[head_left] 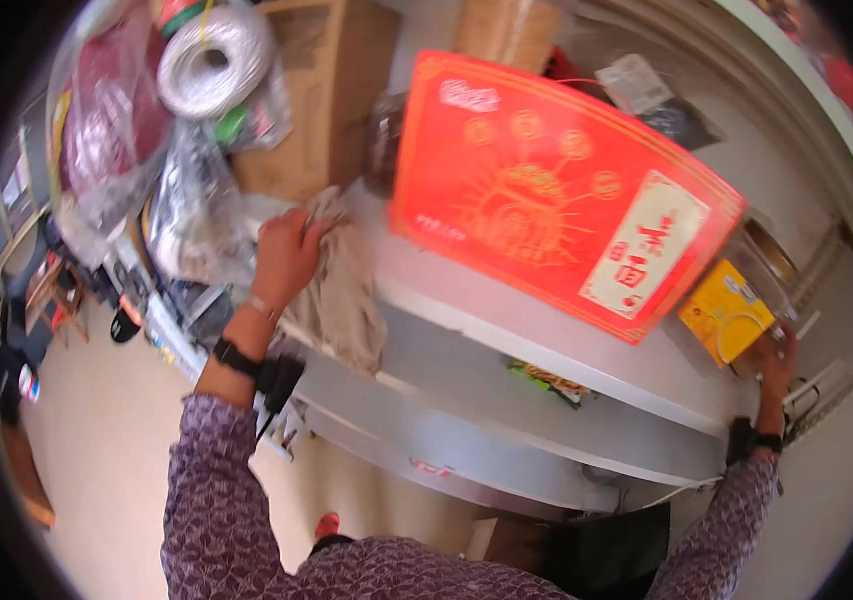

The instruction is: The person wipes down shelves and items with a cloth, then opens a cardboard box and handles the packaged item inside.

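Observation:
My left hand (287, 258) is closed on a beige cloth (343, 305) that hangs over the front edge of the upper shelf (507, 310). At the shelf's right end, my right hand (777, 362) grips the near side of a clear plastic container (772, 262) with a yellow label (729, 315). Its fingertips are partly hidden and slightly blurred. Between my hands a large red gift box (537, 190) with gold print and a cream panel stands tilted on the shelf, touched by neither hand.
A cardboard box (297, 120), a white twine roll (182, 75) and plastic bags (112, 130) crowd the left. Behind the red box lies a dark packet (682, 125). A green packet (547, 384) rests on the lower shelf (447, 365). A black box (612, 550) stands below.

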A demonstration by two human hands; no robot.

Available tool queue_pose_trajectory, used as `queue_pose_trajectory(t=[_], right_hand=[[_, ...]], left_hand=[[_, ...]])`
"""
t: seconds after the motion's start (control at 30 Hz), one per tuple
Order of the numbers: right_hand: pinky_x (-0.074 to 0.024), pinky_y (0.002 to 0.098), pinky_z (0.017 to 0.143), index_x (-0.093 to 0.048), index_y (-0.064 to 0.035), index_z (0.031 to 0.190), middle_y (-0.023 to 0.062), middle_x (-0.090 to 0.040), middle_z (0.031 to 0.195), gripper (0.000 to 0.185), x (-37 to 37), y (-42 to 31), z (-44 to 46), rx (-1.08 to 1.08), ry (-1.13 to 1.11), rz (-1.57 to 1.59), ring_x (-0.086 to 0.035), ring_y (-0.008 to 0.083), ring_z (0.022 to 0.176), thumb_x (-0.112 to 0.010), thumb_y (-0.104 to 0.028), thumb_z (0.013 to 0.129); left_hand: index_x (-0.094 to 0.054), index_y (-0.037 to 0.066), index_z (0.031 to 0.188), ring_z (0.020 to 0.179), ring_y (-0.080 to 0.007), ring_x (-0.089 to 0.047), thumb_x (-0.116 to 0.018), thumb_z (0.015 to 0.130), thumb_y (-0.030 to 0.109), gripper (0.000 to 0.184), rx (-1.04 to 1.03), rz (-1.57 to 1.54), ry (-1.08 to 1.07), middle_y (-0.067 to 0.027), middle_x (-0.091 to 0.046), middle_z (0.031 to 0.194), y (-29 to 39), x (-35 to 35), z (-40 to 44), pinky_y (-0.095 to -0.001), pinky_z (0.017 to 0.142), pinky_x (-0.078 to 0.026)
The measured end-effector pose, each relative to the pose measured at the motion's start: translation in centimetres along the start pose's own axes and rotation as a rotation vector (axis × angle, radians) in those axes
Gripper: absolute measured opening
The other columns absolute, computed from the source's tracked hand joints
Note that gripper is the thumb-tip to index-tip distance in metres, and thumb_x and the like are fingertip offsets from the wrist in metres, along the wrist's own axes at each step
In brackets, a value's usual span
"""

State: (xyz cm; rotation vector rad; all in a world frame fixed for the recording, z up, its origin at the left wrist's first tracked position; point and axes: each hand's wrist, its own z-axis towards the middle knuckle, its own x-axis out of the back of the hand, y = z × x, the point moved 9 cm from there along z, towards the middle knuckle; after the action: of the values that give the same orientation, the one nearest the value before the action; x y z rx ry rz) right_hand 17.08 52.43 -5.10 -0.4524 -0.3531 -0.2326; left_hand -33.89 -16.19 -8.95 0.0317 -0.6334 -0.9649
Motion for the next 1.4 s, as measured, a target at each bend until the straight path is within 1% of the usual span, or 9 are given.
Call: queue_pose_trajectory(t=[0.13,0.27,0.33,0.4,0.57,0.77,1.0,1.23,1.4], right_hand=[[-0.0432,0.0347,0.098,-0.048,-0.0021,0.135,0.011,-0.056,0.128,0.062,7.3,-0.8,-1.7,-0.167,0.027,-0.038,-0.054,0.0235,0.114,-0.074,-0.018,0.081],[-0.0404,0.0358,0.102,-0.046,-0.0026,0.138,0.0129,-0.053,0.132,0.062,15.5,-3.4,-4.9,-0.223,0.243,0.156,-0.051,0.024,0.12,-0.072,-0.017,0.084],[-0.0388,0.0361,0.103,-0.044,-0.0023,0.139,0.0139,-0.052,0.134,0.061,18.8,-7.5,-5.4,-0.156,0.304,0.092,-0.049,0.0238,0.122,-0.071,-0.016,0.086],[-0.0377,0.0363,0.105,-0.042,-0.0014,0.141,0.0152,-0.05,0.136,0.06,20.5,-12.3,-5.9,-0.148,0.315,0.143,-0.049,0.0235,0.123,-0.068,-0.014,0.088],[-0.0402,0.0369,0.102,-0.038,0.0004,0.141,0.0146,-0.052,0.131,0.057,21.0,-18.7,-3.2,-0.147,0.308,0.497,-0.052,0.0226,0.119,-0.063,-0.012,0.091],[-0.0455,0.0308,0.089,-0.043,-0.0027,0.137,0.0085,-0.063,0.108,0.059,10.5,-31.9,2.1,-0.069,0.136,0.671,-0.06,0.0165,0.101,-0.068,-0.013,0.085],[-0.0509,0.0322,0.081,-0.048,-0.0035,0.134,0.0089,-0.064,0.099,0.062,1.1,-43.5,7.2,0.073,-0.051,0.596,-0.063,0.0176,0.09,-0.073,-0.017,0.079],[-0.0471,0.0324,0.093,-0.033,-0.0007,0.146,0.0191,-0.058,0.126,0.09,-5.1,-43.6,11.3,0.116,-0.018,0.522,-0.059,0.0235,0.111,-0.079,-0.027,0.074],[-0.044,0.0318,0.098,-0.021,0.0036,0.149,0.023,-0.054,0.131,0.102,-6.7,-43.4,10.8,0.098,0.075,0.452,-0.055,0.0253,0.118,-0.078,-0.035,0.074]], left_hand=[[-0.057,0.0,0.08,0.073,-0.0465,-0.057,-0.061,0.09,0.024,0.027,0.019,0.069,0.015,-0.0259,-0.059,0.075,-1.9,0.4,1.2,-0.0509,0.063,-0.043],[-0.062,0.002,0.087,0.072,-0.0394,-0.064,-0.057,0.092,0.033,0.032,0.165,0.348,0.065,-0.02,-0.065,0.074,-8.1,0.7,1.6,-0.0498,0.062,-0.05],[-0.062,0.002,0.094,0.09,-0.0391,-0.062,-0.057,0.09,0.022,0.021,0.12,0.487,-0.015,-0.022,-0.063,0.098,-9.5,0.0,1.9,-0.0481,0.073,-0.05],[-0.058,0.003,0.1,0.094,-0.04,-0.059,-0.058,0.087,0.012,0.015,0.051,0.312,0.354,-0.02,-0.061,0.1,-7.6,2.5,1.7,-0.0469,0.078,-0.049],[-0.056,0.004,0.107,0.091,-0.0407,-0.058,-0.058,0.085,0.006,0.022,0.002,0.272,0.229,-0.0201,-0.06,0.096,-7.1,2.2,1.8,-0.0472,0.078,-0.047],[-0.056,0.006,0.108,0.093,-0.0431,-0.058,-0.055,0.084,0.003,0.024,0.125,0.226,0.158,-0.0216,-0.058,0.102,-9.8,1.9,3.1,-0.0486,0.077,-0.048],[-0.053,0.009,0.111,0.094,-0.0455,-0.058,-0.05,0.085,0.001,0.028,0.152,0.088,0.097,-0.0214,-0.054,0.111,-11.1,0.7,2.9,-0.0505,0.076,-0.048],[-0.05,0.008,0.111,0.094,-0.0455,-0.057,-0.048,0.088,0.0,0.024,0.126,0.053,0.074,-0.0207,-0.054,0.108,-8.4,2.2,2.6,-0.0503,0.077,-0.047],[-0.047,0.009,0.114,0.096,-0.0443,-0.057,-0.048,0.087,0.001,0.028,0.097,0.043,0.069,-0.0211,-0.054,0.108,-9.1,1.6,2.4,-0.0492,0.078,-0.047]])
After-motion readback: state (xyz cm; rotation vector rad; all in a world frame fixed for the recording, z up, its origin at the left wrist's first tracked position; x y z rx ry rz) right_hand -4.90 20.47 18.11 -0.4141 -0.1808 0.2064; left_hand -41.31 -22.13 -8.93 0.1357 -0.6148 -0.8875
